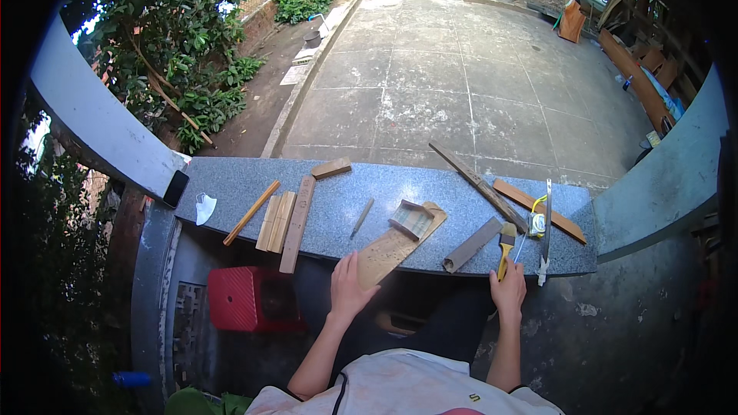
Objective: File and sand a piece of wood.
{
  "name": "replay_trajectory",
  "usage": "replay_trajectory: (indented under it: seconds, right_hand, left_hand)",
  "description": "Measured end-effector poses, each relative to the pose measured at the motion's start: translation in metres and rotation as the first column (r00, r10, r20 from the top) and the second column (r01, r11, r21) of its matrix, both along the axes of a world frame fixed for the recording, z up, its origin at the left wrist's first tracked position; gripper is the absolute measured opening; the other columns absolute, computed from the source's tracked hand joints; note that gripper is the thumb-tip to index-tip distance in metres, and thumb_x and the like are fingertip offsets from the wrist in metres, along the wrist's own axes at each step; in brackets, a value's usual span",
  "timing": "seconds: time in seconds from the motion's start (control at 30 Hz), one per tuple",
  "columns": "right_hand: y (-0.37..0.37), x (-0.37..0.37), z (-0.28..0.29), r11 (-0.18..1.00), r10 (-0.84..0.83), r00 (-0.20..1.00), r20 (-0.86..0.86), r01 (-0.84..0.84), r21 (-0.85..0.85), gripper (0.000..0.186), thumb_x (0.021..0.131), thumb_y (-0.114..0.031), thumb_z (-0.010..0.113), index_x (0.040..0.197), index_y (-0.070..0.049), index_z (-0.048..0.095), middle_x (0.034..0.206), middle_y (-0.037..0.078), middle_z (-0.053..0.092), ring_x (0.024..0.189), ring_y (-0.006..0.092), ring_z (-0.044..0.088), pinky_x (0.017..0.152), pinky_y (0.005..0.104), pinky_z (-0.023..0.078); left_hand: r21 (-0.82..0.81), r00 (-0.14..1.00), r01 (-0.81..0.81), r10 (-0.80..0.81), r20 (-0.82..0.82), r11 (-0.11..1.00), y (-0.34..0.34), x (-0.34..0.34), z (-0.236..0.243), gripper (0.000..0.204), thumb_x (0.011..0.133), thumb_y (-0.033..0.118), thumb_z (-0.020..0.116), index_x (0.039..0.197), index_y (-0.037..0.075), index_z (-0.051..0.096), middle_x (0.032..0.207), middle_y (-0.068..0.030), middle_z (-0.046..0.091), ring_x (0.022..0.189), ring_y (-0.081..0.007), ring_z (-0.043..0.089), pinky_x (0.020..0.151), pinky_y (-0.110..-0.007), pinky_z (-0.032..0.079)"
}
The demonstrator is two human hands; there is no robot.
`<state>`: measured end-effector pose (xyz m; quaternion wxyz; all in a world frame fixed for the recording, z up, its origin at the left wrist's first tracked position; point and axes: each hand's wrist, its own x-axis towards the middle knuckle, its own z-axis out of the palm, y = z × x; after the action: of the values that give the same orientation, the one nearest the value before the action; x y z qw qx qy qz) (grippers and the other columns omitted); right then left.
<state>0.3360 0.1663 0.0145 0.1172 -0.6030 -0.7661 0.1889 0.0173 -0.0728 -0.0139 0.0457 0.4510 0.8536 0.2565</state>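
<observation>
My left hand point(352, 286) is closed on the near end of a flat light-brown wooden board point(390, 253), which slants over the front edge of a grey speckled stone counter point(384, 180). On the board's far part rests a small U-shaped piece point(412, 219) with brown edges and a pale greenish inside. My right hand point(508, 290) has its fingers on the yellow and black handle of a paintbrush point(506, 244), its bristles pointing away from me. Left of the brush lies a dark grey-brown wooden strip point(472, 244). A slim grey pointed tool point(362, 217) lies left of the board.
Several wooden strips point(276, 221) and a longer slat point(297, 224) lie at left, near a white mask point(204, 208) and a black phone point(176, 188). At right are a tape measure point(537, 224), a metal ruler point(547, 234) and dark sticks point(480, 186). A red stool point(234, 300) stands below.
</observation>
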Motion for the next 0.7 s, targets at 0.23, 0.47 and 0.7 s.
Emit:
replay_trajectory:
  seconds: [0.23, 0.47, 0.7]
  right_hand:
    - [0.003, -0.004, -0.005, 0.999, -0.027, 1.0, 0.003, 0.027, 0.026, 0.066, 0.091, -0.022, 0.083, 0.15, -0.006, 0.059, 0.123, 0.022, 0.067, 0.112, 0.0434, 0.07, 0.095, 0.0529, 0.057]
    - [0.007, -0.002, 0.018, 0.996, -0.092, 0.988, -0.121, 0.092, -0.007, 0.053, 0.096, -0.018, 0.068, 0.147, -0.004, 0.06, 0.126, 0.024, 0.071, 0.11, 0.0438, 0.072, 0.095, 0.0536, 0.057]
    - [0.015, 0.007, 0.009, 0.993, -0.042, 0.927, -0.372, 0.081, 0.091, 0.028, 0.101, -0.008, 0.061, 0.126, 0.0, 0.074, 0.109, 0.023, 0.075, 0.104, 0.0415, 0.073, 0.089, 0.0492, 0.056]
  left_hand:
    - [0.081, 0.996, -0.006, -0.002, 0.088, 0.997, 0.003, 0.005, 0.019, 0.118, 0.064, 0.03, 0.1, 0.163, 0.003, 0.042, 0.135, -0.0198, 0.058, 0.126, -0.0395, 0.057, 0.112, -0.05, 0.048]
    - [0.248, 0.996, 0.014, -0.036, 0.083, 0.969, -0.004, 0.001, 0.044, 0.11, 0.06, 0.023, 0.099, 0.157, 0.003, 0.052, 0.134, -0.0184, 0.056, 0.125, -0.0375, 0.059, 0.11, -0.048, 0.051]
    - [0.333, 0.999, 0.047, -0.044, -0.016, 0.942, -0.034, -0.013, 0.089, 0.098, 0.06, 0.011, 0.095, 0.15, 0.003, 0.057, 0.137, -0.0186, 0.057, 0.126, -0.038, 0.062, 0.108, -0.047, 0.054]
